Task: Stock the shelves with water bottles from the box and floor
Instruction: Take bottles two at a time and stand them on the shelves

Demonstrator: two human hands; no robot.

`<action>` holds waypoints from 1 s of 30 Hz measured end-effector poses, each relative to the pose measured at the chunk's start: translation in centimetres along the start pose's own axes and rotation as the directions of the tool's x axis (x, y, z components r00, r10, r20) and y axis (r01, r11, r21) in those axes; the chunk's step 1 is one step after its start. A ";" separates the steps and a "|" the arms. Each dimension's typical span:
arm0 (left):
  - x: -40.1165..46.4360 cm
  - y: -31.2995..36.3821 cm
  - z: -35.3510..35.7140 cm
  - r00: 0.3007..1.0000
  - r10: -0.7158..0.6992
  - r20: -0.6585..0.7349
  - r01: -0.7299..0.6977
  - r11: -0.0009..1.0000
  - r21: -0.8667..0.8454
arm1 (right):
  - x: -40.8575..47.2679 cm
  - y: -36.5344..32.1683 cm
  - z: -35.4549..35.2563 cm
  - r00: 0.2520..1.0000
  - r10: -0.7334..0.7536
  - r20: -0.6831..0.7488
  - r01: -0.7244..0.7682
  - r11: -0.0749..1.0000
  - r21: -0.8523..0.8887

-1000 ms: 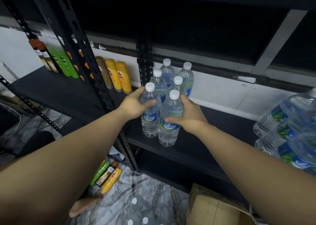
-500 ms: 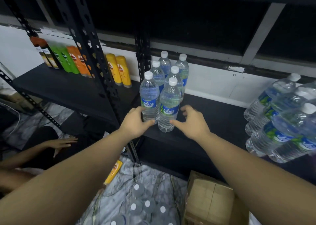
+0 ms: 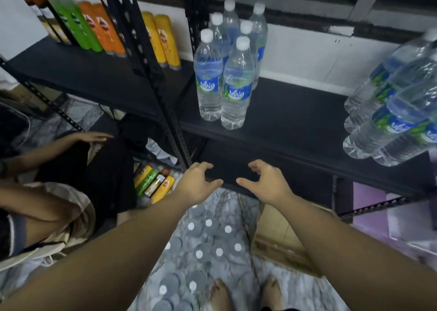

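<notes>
Both arms are reaching toward mid-frame, left hand (image 3: pixel 197 185) and right hand (image 3: pixel 267 185) hovering empty, fingers loosely curled.

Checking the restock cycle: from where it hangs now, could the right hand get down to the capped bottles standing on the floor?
Probably yes. The right hand is empty, fingers loosely curled, and the floor bottles stand below it with nothing between; the cardboard box sits off to the side.
</notes>
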State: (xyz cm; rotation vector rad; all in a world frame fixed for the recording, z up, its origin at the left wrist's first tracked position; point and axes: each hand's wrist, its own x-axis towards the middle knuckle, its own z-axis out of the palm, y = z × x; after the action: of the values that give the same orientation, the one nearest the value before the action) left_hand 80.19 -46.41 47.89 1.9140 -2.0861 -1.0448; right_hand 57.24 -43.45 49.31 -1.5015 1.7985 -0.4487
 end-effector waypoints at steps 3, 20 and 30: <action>-0.6 -1.8 3.1 0.999 -0.023 0.029 0.023 1.000 0.006 | -0.4 2.8 2.3 0.998 0.032 0.051 -0.033 0.999 0.005; 4.2 -16.4 28.2 0.944 -0.122 0.307 0.112 0.992 0.052 | 0.8 25.4 22.4 0.905 0.281 0.319 -0.275 0.959 -0.065; 11.6 -21.1 38.0 0.878 -0.002 0.480 -0.105 0.975 0.196 | 4.0 33.7 33.0 0.902 0.270 0.338 -0.231 0.961 -0.150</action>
State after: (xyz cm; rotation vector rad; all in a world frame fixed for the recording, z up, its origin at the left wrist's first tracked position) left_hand 75.63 -41.07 3.46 1.8121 -2.5937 -1.4553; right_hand 57.65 -32.47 3.28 -1.2963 1.7107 0.0495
